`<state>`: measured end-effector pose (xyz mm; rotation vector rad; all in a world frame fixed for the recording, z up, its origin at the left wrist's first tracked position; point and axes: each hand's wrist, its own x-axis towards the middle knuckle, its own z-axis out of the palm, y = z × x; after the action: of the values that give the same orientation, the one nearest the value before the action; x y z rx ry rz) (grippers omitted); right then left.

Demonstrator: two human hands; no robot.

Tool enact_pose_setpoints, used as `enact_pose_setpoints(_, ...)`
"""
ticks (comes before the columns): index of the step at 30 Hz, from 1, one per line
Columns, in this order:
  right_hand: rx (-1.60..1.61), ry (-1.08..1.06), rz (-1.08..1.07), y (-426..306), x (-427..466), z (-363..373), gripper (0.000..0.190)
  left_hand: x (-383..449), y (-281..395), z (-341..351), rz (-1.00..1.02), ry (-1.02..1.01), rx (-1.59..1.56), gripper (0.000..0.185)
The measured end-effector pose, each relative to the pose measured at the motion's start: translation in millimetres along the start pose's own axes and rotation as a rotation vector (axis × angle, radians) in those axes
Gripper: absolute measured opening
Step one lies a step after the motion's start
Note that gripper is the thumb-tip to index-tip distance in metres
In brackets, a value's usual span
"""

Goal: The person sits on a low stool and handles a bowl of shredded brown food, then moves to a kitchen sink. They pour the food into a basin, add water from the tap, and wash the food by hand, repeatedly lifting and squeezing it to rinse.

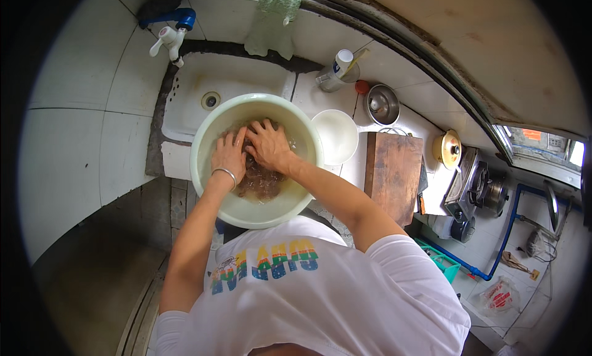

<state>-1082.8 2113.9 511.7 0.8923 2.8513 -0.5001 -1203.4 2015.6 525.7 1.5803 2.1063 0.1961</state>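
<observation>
A large pale green basin [256, 222] rests at the front edge of the sink, holding water and a brownish-red mass [261, 182] that I cannot identify. My left hand [230, 155], with a silver bangle at the wrist, lies on the mass with its fingers partly spread. Beside it, my right hand [269, 144] presses on the same mass, fingers apart and pointing away from me. The hands nearly meet at the fingertips and thumbs. Whether any of the mass is gripped beneath them is hidden.
Behind the basin is a white sink [185, 120] with a white tap [172, 41]. To the right stand a white bowl [340, 136], a wooden chopping board [393, 175], a steel pot [383, 105], a clear jug [329, 81], a yellow lidded pot [446, 150] and a gas stove [462, 182].
</observation>
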Motion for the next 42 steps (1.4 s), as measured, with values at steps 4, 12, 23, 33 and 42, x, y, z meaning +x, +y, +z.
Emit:
enact_pose_setpoints(4,0.311,-0.059,0.279,-3,-55,26,0.051,-25,0,39,-0.211,-0.144,0.070,0.065)
enact_pose_setpoints(12,0.893,0.290,0.390,-53,-69,64,0.039,-24,10,65,-0.811,-0.074,-1.381,0.060)
enact_pose_setpoints(23,1.136,0.182,0.499,-34,-32,22,0.033,-21,24,48,-0.665,0.302,-1.433,0.035)
enact_pose_setpoints(33,0.676,0.002,0.057,15,7,-18,0.031,3,-22,-5,0.118,0.209,-0.592,0.079)
enact_pose_setpoints(42,0.313,-0.020,0.146,0,-64,34,0.073,-19,-1,26,-0.268,-0.292,-0.180,0.078)
